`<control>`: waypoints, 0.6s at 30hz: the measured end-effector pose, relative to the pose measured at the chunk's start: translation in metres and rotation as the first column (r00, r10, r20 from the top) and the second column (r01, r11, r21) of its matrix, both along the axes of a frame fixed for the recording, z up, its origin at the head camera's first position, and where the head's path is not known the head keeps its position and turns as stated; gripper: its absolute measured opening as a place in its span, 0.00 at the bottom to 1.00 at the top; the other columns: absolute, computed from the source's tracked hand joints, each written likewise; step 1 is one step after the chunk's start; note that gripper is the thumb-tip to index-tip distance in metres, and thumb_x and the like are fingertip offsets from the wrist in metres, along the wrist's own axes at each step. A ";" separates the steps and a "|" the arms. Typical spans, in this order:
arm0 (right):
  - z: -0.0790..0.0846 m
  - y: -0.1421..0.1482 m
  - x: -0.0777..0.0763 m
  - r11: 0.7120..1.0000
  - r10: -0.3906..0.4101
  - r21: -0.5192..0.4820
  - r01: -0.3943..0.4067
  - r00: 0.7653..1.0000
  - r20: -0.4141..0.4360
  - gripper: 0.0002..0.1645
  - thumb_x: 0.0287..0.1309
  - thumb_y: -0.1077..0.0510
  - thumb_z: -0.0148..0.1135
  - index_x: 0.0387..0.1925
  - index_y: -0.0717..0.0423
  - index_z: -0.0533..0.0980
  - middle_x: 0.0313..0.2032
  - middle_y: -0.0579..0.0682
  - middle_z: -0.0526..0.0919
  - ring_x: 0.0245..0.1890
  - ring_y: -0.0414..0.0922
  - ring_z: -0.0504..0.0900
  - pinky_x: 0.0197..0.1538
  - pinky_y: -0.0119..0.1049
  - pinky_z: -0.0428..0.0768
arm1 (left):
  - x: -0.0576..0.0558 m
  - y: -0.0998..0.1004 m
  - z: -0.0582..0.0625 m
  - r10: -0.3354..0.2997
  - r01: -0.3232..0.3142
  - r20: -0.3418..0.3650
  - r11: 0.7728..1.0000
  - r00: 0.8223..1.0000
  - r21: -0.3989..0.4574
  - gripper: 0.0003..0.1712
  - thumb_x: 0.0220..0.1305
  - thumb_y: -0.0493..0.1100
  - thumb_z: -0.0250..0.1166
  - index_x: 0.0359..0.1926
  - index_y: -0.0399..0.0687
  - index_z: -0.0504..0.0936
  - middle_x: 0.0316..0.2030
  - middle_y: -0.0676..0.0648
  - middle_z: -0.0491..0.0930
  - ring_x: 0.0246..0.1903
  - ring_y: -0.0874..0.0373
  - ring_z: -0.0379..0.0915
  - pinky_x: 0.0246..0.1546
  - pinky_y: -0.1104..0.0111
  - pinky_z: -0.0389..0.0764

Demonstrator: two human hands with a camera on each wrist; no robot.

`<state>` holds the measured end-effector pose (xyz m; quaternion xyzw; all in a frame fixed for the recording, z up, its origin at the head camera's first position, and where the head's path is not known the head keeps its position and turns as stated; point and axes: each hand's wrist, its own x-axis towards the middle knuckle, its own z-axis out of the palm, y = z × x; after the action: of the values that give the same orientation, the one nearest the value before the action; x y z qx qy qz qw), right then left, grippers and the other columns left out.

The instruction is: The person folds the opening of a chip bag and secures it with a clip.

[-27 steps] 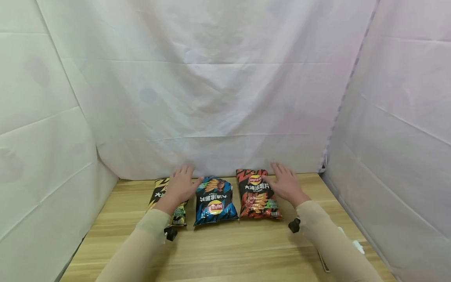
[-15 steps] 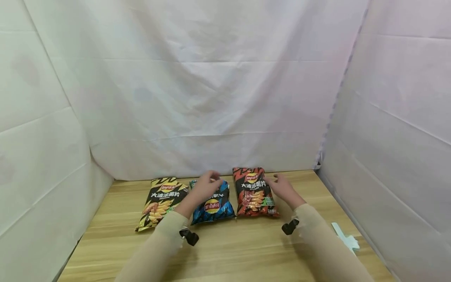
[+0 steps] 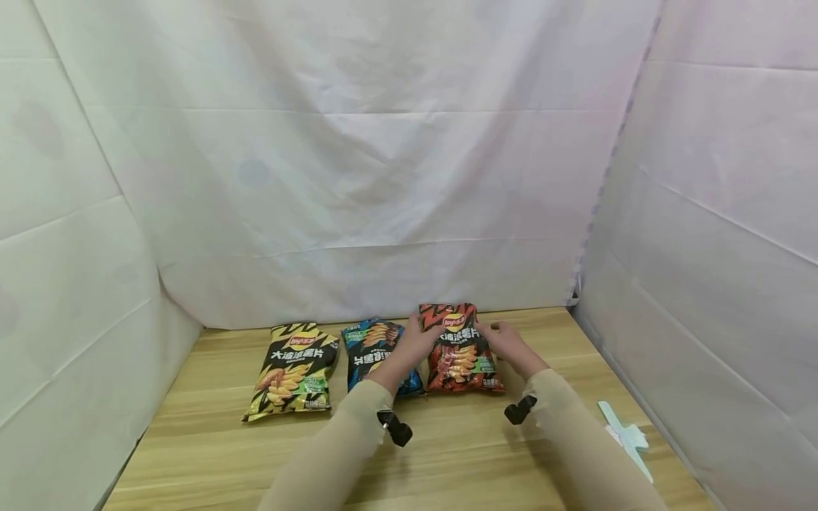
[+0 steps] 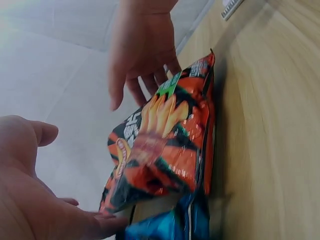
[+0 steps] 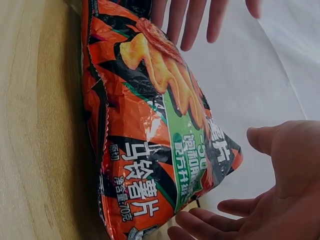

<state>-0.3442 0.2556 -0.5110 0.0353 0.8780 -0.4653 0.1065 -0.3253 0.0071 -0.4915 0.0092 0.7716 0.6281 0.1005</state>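
A red-and-black bag of potato chips point(image 3: 461, 362) lies face up near the back of the table, with a hand on either side. My left hand point(image 3: 412, 348) is at its left edge, thumb spread from the fingers; in the left wrist view the fingertips reach the bag's side. At the right edge is my right hand point(image 3: 516, 348), its fingers loosely bent beside the bag in the right wrist view. Partly behind my left hand and wrist lies a blue chip bag point(image 3: 371, 339), its print upside down. A yellow-and-black chip bag point(image 3: 294, 369) lies farther left.
A pale green clip-like object point(image 3: 631, 436) lies on the wooden table point(image 3: 460, 454) at the right, near my right forearm. White cloth point(image 3: 383, 177) hangs close behind the bags and along both sides.
My left hand has moved right, from over the yellow bag, across the blue one, to the red bag's left edge. My right hand stays by the red bag, its fingers now more bent.
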 end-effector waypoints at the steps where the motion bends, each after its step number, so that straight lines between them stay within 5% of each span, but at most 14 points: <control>1: 0.000 -0.001 -0.001 1.000 0.004 0.006 -0.004 1.000 0.001 0.57 0.84 0.30 0.51 0.85 0.71 0.50 0.80 0.78 0.58 0.74 0.73 0.69 0.72 0.69 0.72 | 0.000 0.004 0.000 0.005 -0.005 0.018 1.000 1.000 0.017 0.53 0.82 0.60 0.64 0.89 0.42 0.47 0.86 0.31 0.51 0.82 0.31 0.53 0.75 0.33 0.63; 7: -0.003 0.001 -0.005 0.999 0.016 0.048 -0.016 1.000 0.012 0.57 0.83 0.28 0.50 0.83 0.73 0.55 0.77 0.77 0.64 0.68 0.68 0.76 0.67 0.65 0.78 | -0.004 0.032 -0.004 0.075 -0.074 0.098 0.997 0.992 -0.006 0.56 0.84 0.63 0.61 0.91 0.44 0.38 0.87 0.31 0.43 0.84 0.30 0.47 0.75 0.33 0.63; 8: -0.004 0.001 -0.006 0.999 0.015 0.052 -0.016 1.000 0.012 0.57 0.83 0.27 0.50 0.83 0.73 0.56 0.76 0.77 0.66 0.67 0.67 0.78 0.66 0.64 0.79 | -0.005 0.035 -0.004 0.089 -0.088 0.107 0.996 0.990 -0.018 0.56 0.84 0.63 0.60 0.91 0.44 0.38 0.87 0.30 0.42 0.79 0.31 0.60 0.72 0.35 0.69; 10: -0.004 0.001 -0.008 0.998 0.016 0.057 -0.017 1.000 0.014 0.57 0.82 0.26 0.51 0.82 0.72 0.59 0.72 0.75 0.70 0.63 0.65 0.81 0.63 0.62 0.82 | -0.008 0.040 -0.006 0.111 -0.109 0.146 0.994 0.983 -0.022 0.57 0.84 0.64 0.59 0.91 0.46 0.34 0.87 0.29 0.41 0.57 0.36 0.81 0.58 0.40 0.82; 12: -0.003 0.000 -0.011 0.998 0.019 0.054 -0.020 1.000 0.018 0.57 0.81 0.25 0.51 0.81 0.72 0.60 0.68 0.73 0.74 0.58 0.62 0.83 0.60 0.59 0.84 | -0.016 0.043 -0.016 0.124 -0.124 0.177 0.992 0.976 -0.012 0.59 0.84 0.65 0.58 0.90 0.48 0.29 0.85 0.28 0.50 0.31 0.44 0.79 0.37 0.48 0.85; 13: -0.003 0.000 -0.011 0.999 0.019 0.049 -0.020 1.000 0.022 0.56 0.81 0.26 0.51 0.81 0.71 0.61 0.66 0.72 0.75 0.56 0.60 0.84 0.58 0.58 0.84 | -0.017 0.044 -0.017 0.133 -0.136 0.191 0.991 0.973 0.002 0.59 0.84 0.64 0.58 0.90 0.48 0.29 0.84 0.27 0.53 0.21 0.47 0.69 0.27 0.50 0.81; 14: -0.004 -0.001 -0.012 0.999 0.016 0.044 -0.017 0.999 0.028 0.56 0.81 0.26 0.52 0.81 0.71 0.62 0.66 0.71 0.76 0.55 0.59 0.84 0.58 0.57 0.85 | -0.023 0.046 -0.023 0.141 -0.147 0.204 0.989 0.969 0.013 0.59 0.84 0.64 0.58 0.90 0.49 0.29 0.83 0.27 0.54 0.21 0.46 0.66 0.22 0.50 0.76; 15: -0.003 -0.001 -0.012 0.999 0.017 0.039 -0.018 0.999 0.033 0.55 0.81 0.26 0.52 0.80 0.71 0.62 0.65 0.70 0.76 0.54 0.59 0.84 0.57 0.57 0.85 | -0.025 0.047 -0.024 0.150 -0.156 0.215 0.988 0.965 0.011 0.58 0.84 0.64 0.58 0.90 0.49 0.29 0.84 0.28 0.54 0.28 0.46 0.74 0.22 0.53 0.75; 16: -0.003 -0.001 -0.012 0.999 0.019 0.033 -0.020 0.999 0.040 0.55 0.81 0.26 0.52 0.80 0.71 0.62 0.65 0.70 0.76 0.53 0.58 0.84 0.57 0.57 0.85 | -0.026 0.047 -0.025 0.163 -0.169 0.217 0.986 0.962 0.008 0.58 0.84 0.64 0.59 0.91 0.48 0.30 0.84 0.29 0.54 0.40 0.43 0.80 0.26 0.53 0.79; 18: -0.004 -0.002 -0.012 0.999 0.018 0.031 -0.019 0.999 0.044 0.55 0.81 0.27 0.52 0.81 0.70 0.62 0.65 0.69 0.76 0.53 0.57 0.84 0.56 0.56 0.85 | -0.027 0.049 -0.028 0.191 -0.198 0.215 0.980 0.958 0.012 0.58 0.83 0.63 0.60 0.91 0.46 0.33 0.84 0.29 0.53 0.66 0.36 0.73 0.39 0.48 0.83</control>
<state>-0.3566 0.2536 -0.5147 0.0391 0.8828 -0.4498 0.1294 -0.3526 0.0556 -0.5191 -0.1323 0.7428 0.6452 0.1203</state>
